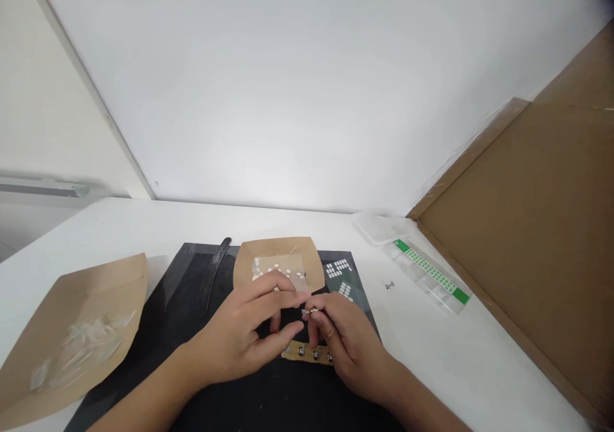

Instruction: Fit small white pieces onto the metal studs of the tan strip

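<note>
My right hand (348, 339) pinches a small silver metal piece (314, 310) between thumb and forefinger, with a tiny clear bit at its left end. Close to that end, my left hand (249, 320) has its thumb and fingers apart; nothing shows between them. Below the hands lies a tan strip (293, 354) bearing several silver metal studs (316, 354), partly covered by my right hand. Just behind my left hand, a brown paper tray (314, 265) holds a clear sheet and small white ovals (288, 271).
A black mat (230, 393) carries a dark curved stick (218, 272) and sheets of white oval stickers (339, 268). At left, another paper tray (52, 297) holds clear plastic bits. A green-striped clear case (426, 272), loose metal pieces (389, 285) and cardboard (527, 246) are at right.
</note>
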